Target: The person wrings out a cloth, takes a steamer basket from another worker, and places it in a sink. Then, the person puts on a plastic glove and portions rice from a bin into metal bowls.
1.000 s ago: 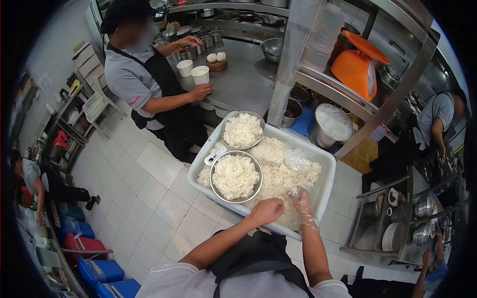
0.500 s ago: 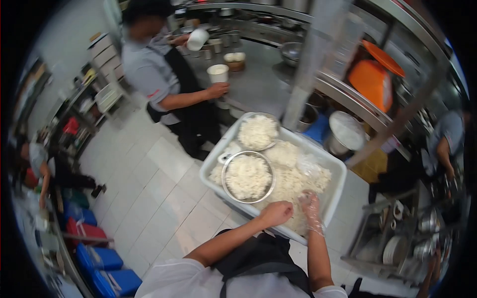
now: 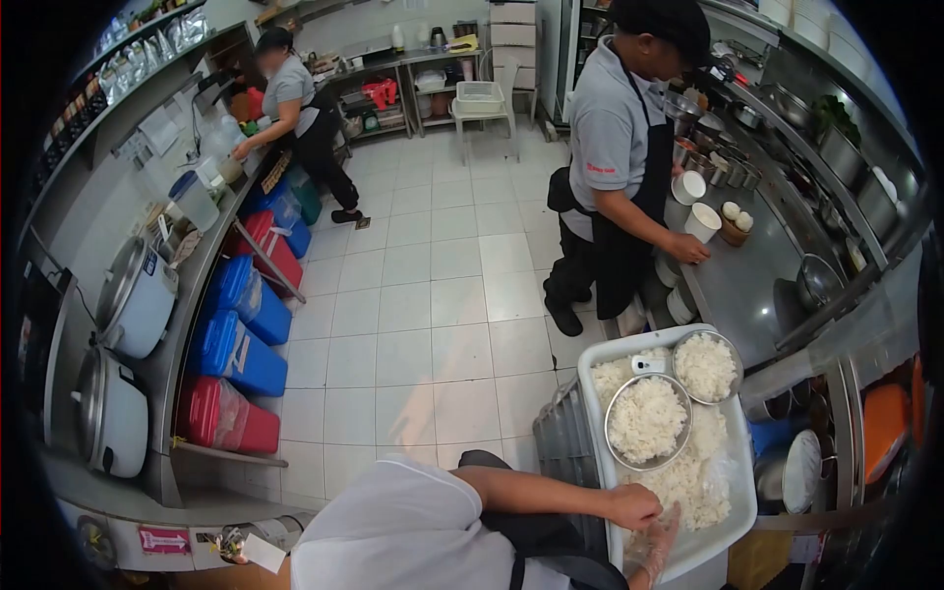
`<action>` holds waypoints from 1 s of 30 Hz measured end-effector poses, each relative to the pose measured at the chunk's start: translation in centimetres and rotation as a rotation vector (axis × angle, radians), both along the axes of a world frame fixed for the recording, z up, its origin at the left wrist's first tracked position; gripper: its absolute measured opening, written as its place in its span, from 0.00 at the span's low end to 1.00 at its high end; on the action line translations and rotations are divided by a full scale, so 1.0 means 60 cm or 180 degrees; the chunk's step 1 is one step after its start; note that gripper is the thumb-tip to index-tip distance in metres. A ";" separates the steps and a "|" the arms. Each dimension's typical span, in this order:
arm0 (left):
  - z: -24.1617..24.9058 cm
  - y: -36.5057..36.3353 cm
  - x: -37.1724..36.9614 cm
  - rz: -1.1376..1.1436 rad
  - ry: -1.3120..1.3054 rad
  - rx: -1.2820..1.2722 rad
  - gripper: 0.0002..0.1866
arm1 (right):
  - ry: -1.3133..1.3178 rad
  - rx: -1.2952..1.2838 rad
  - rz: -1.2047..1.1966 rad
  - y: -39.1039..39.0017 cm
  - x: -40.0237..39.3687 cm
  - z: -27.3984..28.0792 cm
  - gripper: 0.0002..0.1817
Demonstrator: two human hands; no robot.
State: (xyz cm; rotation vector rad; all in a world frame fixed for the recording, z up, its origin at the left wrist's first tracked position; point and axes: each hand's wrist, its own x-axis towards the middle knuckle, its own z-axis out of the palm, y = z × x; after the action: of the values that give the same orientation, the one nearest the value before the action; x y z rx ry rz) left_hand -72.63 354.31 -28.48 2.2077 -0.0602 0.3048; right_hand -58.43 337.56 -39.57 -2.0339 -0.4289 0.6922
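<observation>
Gloved right hand [image 3: 657, 536] seemingly half-hidden beside rice [image 3: 688, 482].

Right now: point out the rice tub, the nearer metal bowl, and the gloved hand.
rice tub [image 3: 593, 413], head view, bare left rim.
nearer metal bowl [image 3: 646, 420], head view, rice heaped in its middle.
gloved hand [image 3: 657, 536], head view, middle of the plastic-gloved right hand.
</observation>
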 end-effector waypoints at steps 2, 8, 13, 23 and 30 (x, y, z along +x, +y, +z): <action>-0.003 -0.003 0.000 -0.0008 0.0026 0.0061 0.08 | 0.0158 -0.0265 -0.0151 0.000 -0.003 0.007 0.42; -0.002 -0.002 0.002 -0.0031 -0.0043 0.0092 0.08 | -0.0033 -0.0229 0.0202 -0.005 0.008 -0.017 0.42; -0.006 -0.004 0.006 0.0033 -0.0205 -0.0214 0.11 | -0.0774 -0.0763 0.0737 0.038 -0.047 0.095 0.40; 0.000 0.000 0.004 0.0059 -0.0103 -0.0187 0.13 | -0.0587 -0.0165 0.0454 0.050 -0.043 0.049 0.35; 0.007 0.002 0.000 0.0042 -0.0112 -0.0234 0.13 | -0.0324 -0.0027 0.0188 0.054 -0.040 0.051 0.33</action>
State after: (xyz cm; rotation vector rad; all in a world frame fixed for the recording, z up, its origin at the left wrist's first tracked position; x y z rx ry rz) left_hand -72.62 354.43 -28.06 2.1308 -0.0528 0.3479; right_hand -60.85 340.77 -36.51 -2.0776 -0.5479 0.6285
